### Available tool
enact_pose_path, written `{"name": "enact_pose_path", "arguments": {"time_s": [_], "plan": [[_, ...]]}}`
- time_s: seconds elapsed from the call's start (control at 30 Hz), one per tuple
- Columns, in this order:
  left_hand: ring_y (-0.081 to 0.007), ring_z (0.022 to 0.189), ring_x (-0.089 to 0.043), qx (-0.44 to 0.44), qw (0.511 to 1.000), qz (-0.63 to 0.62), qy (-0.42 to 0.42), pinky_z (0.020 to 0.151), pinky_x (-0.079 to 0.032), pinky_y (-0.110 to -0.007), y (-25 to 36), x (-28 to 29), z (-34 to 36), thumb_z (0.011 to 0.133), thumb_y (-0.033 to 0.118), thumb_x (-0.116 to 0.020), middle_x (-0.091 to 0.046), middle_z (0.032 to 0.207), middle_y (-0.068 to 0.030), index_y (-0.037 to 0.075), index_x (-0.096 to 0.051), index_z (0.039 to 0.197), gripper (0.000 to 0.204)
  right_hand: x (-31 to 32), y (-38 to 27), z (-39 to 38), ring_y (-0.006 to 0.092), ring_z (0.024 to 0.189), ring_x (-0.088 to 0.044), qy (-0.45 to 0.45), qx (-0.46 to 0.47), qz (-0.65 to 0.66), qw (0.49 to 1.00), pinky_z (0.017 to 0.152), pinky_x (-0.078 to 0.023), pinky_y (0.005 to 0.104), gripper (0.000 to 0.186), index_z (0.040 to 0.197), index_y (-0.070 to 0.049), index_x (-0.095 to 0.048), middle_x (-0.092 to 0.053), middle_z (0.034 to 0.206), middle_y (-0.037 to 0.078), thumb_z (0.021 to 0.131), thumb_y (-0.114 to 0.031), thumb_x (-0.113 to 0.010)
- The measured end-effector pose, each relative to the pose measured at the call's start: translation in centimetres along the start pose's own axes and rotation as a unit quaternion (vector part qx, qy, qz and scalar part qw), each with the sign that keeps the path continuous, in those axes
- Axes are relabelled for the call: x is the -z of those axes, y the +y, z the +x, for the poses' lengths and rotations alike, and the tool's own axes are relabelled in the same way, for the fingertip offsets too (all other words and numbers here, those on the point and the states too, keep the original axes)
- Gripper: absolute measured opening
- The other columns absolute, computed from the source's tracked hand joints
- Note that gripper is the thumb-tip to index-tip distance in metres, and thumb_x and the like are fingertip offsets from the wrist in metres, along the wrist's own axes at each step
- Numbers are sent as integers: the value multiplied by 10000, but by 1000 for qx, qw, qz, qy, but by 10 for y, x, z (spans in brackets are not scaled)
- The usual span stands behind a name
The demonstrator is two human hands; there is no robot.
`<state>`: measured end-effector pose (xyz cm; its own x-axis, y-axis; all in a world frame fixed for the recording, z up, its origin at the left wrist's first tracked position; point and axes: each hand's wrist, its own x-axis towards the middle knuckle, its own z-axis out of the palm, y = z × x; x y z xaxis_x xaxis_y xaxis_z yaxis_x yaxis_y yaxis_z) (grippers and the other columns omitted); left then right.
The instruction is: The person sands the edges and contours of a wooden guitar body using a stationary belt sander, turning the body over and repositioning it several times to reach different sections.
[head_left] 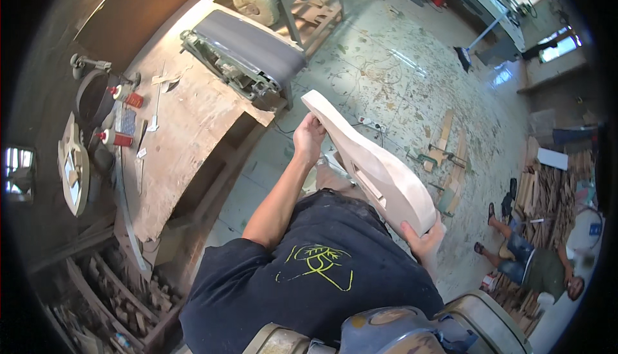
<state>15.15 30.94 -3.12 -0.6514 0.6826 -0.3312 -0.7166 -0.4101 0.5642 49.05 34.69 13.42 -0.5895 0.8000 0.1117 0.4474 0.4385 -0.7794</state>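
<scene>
I hold a pale, unpainted wooden guitar body (386, 168) on edge and slanted in front of me, with a routed slot showing in the face turned toward me. My left hand (309, 140) is closed on it near its far, upper-left end. My right hand (426, 238) grips the rounded near end at the lower right, thumb on the edge. Some of the fingers of both hands are hidden behind the wood. Left of the body, a belt sander (248, 48) with a dark grey belt is at the far end of the wooden bench (183, 138).
Red-labelled bottles (117, 138) and a long metal strip stand or lie on the bench. Another guitar-shaped piece (73, 164) hangs at the left. Clamped boards (444, 154) lie on the dusty floor. A person (541, 267) sits by stacked wood (553, 199) at the right.
</scene>
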Motion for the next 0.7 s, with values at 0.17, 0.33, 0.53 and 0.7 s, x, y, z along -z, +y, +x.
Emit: {"name": "enact_pose_path", "arguments": {"time_s": [0.17,0.33,0.53,0.7], "plan": [[-270,1223,-543,-36,999,-9,-30,1078,-358,-410,14,7,11,1014,278,-408,-571,1347,-121,4,-460,1388,466,3,-31,63,263,896,-709,-42,31,40,998,799,-534,340,559,1202,64,-580,-710,975,200,740,-145,-817],[-256,1214,-556,-61,998,-18,-27,1073,-367,-402,22,19,32,1014,257,-417,-579,1338,-102,25,-477,1373,432,1,-40,112,257,898,-711,-86,47,25,995,805,-530,333,571,1209,73,-574,-711,964,204,742,-147,-817],[-236,1195,-562,-60,996,-59,10,1051,-383,-403,22,27,52,1008,197,-423,-586,1315,-78,38,-491,1344,378,-11,-50,152,258,899,-713,-116,71,1,991,807,-529,334,584,1221,72,-575,-711,964,213,735,-143,-819],[-241,1175,-563,-71,994,-72,47,1022,-405,-412,32,33,72,1003,159,-404,-566,1330,-82,40,-480,1349,374,-30,-58,180,262,902,-714,-134,96,-29,986,811,-532,340,590,1228,72,-577,-712,967,215,731,-133,-821]]}}
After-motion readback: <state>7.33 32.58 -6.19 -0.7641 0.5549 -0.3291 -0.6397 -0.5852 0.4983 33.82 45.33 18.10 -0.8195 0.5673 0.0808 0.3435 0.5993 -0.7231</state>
